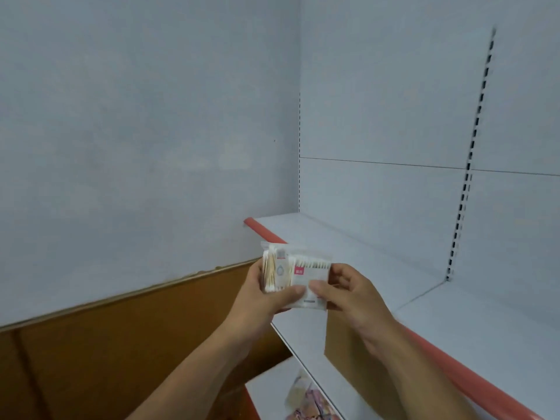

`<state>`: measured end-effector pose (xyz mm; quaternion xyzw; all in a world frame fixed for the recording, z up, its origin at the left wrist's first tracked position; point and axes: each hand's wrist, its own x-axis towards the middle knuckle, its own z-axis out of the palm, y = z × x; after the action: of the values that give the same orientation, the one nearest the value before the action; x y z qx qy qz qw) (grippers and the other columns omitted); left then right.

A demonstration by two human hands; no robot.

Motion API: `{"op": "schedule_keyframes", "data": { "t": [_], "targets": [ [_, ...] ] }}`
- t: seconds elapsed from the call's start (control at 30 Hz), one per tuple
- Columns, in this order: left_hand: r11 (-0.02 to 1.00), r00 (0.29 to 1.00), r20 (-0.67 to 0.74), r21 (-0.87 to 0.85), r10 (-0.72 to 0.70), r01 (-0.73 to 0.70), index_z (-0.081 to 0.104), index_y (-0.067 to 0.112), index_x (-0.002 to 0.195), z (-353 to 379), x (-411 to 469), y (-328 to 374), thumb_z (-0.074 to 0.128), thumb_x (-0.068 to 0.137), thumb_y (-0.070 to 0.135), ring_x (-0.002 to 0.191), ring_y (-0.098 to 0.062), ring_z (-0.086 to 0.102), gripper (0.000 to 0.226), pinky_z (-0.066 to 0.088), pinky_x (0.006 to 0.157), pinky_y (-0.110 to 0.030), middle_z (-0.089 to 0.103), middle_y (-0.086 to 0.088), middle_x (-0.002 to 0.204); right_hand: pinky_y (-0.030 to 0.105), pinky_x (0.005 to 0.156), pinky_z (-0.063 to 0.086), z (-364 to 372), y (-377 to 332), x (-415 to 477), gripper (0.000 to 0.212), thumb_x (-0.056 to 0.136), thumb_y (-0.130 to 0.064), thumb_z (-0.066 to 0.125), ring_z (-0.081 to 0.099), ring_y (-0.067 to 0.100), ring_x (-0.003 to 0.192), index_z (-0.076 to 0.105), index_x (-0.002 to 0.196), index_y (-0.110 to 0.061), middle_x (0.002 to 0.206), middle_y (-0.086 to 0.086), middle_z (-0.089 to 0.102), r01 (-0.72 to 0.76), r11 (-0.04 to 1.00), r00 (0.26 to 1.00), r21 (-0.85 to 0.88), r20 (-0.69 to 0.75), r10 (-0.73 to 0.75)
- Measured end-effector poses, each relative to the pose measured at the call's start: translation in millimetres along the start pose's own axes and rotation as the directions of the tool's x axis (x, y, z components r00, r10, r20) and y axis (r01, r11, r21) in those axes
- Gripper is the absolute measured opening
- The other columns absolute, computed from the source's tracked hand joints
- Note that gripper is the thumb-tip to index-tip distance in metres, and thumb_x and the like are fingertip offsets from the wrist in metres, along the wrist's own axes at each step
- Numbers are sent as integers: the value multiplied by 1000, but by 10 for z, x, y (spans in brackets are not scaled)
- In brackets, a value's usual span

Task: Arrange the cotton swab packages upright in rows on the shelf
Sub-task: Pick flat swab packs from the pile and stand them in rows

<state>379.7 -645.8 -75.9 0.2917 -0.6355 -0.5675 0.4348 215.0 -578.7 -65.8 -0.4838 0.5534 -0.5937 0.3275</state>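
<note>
I hold a small stack of clear cotton swab packages [280, 269] with white and pink labels in front of the shelf's left end. My left hand [260, 298] grips the stack from below and behind, thumb across its front. My right hand [348, 291] pinches the front package [309, 280] at its right edge. The white shelf [409, 268] with a red front rail [266, 230] lies just behind and to the right; no packages stand on it in view.
A white slotted back panel [466, 183] rises behind the shelf. A pale wall [136, 131] with brown wood panelling [121, 344] is at left. A lower shelf [303, 398] holds several loose packets. A brown cardboard surface [342, 344] shows under my right wrist.
</note>
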Motion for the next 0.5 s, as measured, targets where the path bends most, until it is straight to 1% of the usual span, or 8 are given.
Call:
{"op": "schedule_keyframes", "data": {
  "t": [0.07,0.1,0.17,0.2,0.27,0.33,0.43,0.5],
  "targets": [
    [1000,1000,20,15,-10,10,47,22,135,-122,469,-32,77,84,13,99,-10,72,60,59,74,-23,70,3,116,20,69,57,78,50,474,23,88,-17,72,72,8,88,63,109,-20,104,-5,73,-6,1000,1000,8,-18,6],
    [1000,1000,27,15,-12,11,46,22,136,-195,705,-61,77,84,14,101,-12,72,61,60,78,-26,70,2,117,22,73,59,120,78,707,23,88,-18,71,72,10,89,63,109,-21,105,-5,73,-2,1000,1000,13,-23,3],
    [1000,999,47,-1,-19,19,45,21,138,-335,1149,-126,78,81,20,105,-17,71,65,59,89,-35,70,2,121,31,82,60,190,144,1142,22,88,-19,72,72,13,92,64,109,-21,105,-4,74,-2,999,999,40,-32,3],
    [999,998,63,-21,-27,29,45,20,139,-396,1338,-168,78,79,24,107,-20,71,68,58,94,-41,70,1,122,33,83,60,226,189,1328,23,87,-19,72,73,14,92,65,109,-20,104,-3,74,-11,998,999,54,-41,13],
    [994,995,90,-96,-52,60,46,19,139,-490,1700,-285,75,79,31,110,-24,70,67,54,100,-48,70,-1,124,29,75,60,277,294,1675,23,87,-15,73,73,14,88,66,108,-17,102,1,74,-34,997,997,70,-65,38],
    [983,991,114,-158,-75,93,50,20,137,-566,2059,-425,68,84,38,111,-27,69,58,51,102,-51,71,-3,123,24,68,56,305,398,2000,22,86,-12,73,74,15,85,66,107,-14,102,4,74,-52,997,993,65,-103,59],
    [975,980,178,-181,-94,127,51,24,137,-677,2688,-626,58,93,43,112,-28,69,49,50,103,-51,71,-3,123,21,66,55,335,521,2532,23,86,-11,72,74,14,85,66,108,-13,101,3,75,-55,998,985,37,-164,60],
    [974,974,203,-178,-105,142,53,25,134,-749,3150,-738,58,96,40,109,-25,70,41,53,99,-46,73,-1,119,20,65,54,354,593,2894,23,86,-10,73,73,15,85,66,107,-12,100,3,75,-48,998,976,40,-210,56]
  ]
}}
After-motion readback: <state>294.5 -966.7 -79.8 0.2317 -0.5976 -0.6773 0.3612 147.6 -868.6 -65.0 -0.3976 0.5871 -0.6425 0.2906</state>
